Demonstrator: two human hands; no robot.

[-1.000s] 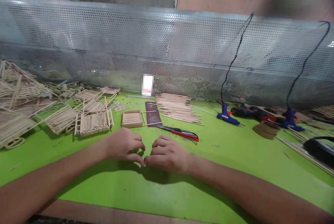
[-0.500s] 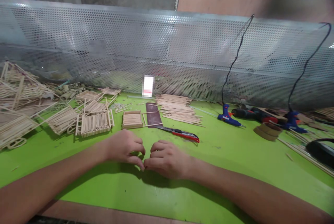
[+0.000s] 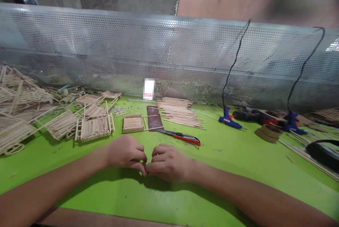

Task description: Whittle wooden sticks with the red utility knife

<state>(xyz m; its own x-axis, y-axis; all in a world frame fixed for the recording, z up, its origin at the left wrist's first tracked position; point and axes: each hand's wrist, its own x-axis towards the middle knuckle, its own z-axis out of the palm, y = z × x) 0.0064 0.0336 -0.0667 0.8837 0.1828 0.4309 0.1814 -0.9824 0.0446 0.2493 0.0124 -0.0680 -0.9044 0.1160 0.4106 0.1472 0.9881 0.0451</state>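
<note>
My left hand (image 3: 129, 154) and my right hand (image 3: 168, 163) meet fingertip to fingertip just above the green tabletop (image 3: 148, 202). Both are closed with curled fingers; anything between the fingertips is too small or hidden to make out. Beyond them lies a utility knife (image 3: 185, 137) with a red and black handle, its blade pointing left at a dark brown sheet (image 3: 155, 121). A small stick-built cart (image 3: 133, 123) sits behind my left hand, its two thin shafts reaching over the sheet. Behind the knife a pile of thin wooden sticks (image 3: 180, 110) is spread out.
Several stick-built models (image 3: 95, 128) crowd the left side. On the right are a blue glue gun (image 3: 230, 119) with a black cord, a second blue glue gun (image 3: 292, 124), a roll of brown tape (image 3: 268, 134) and a black object (image 3: 324, 153). A perforated metal panel (image 3: 132, 50) closes the back.
My hands stay together in nearly the same pose, the left fingers curled slightly more. The whole view has shifted a little; the objects on the table lie as before.
</note>
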